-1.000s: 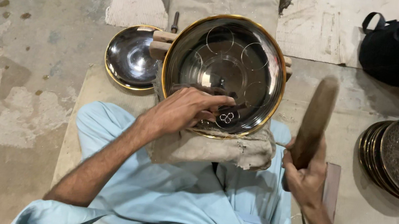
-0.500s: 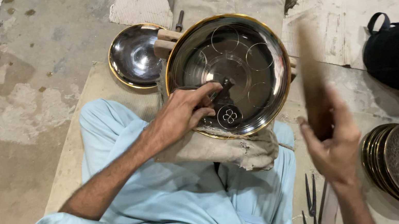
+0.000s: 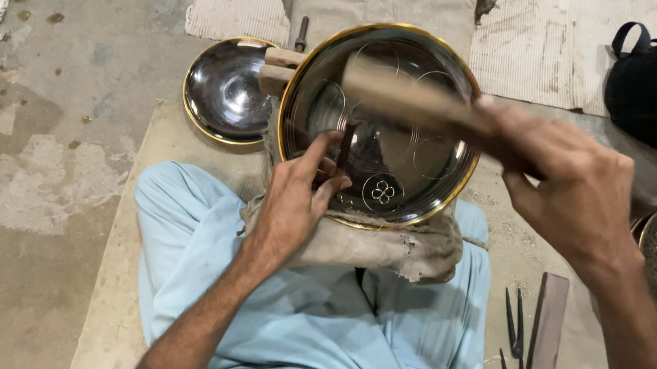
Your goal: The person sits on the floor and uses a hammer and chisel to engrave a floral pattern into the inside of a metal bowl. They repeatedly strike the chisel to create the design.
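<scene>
head view: left hand (image 3: pixel 291 205) pinches a thin dark metal chisel (image 3: pixel 345 146) upright on the round steel tray with gold rim (image 3: pixel 439 193), which sits on a grey cloth pad (image 3: pixel 388 249) in the lap. right hand (image 3: pixel 576 194) grips a blurred wooden mallet (image 3: pixel 409 97) across the tray.

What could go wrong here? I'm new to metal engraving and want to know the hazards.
1. The right hand swings the wooden mallet close above the left hand, whose fingers pinch the thin dark chisel; a miss could hit them.
2. A slip could scar the round gold-rimmed metal tray.
</scene>
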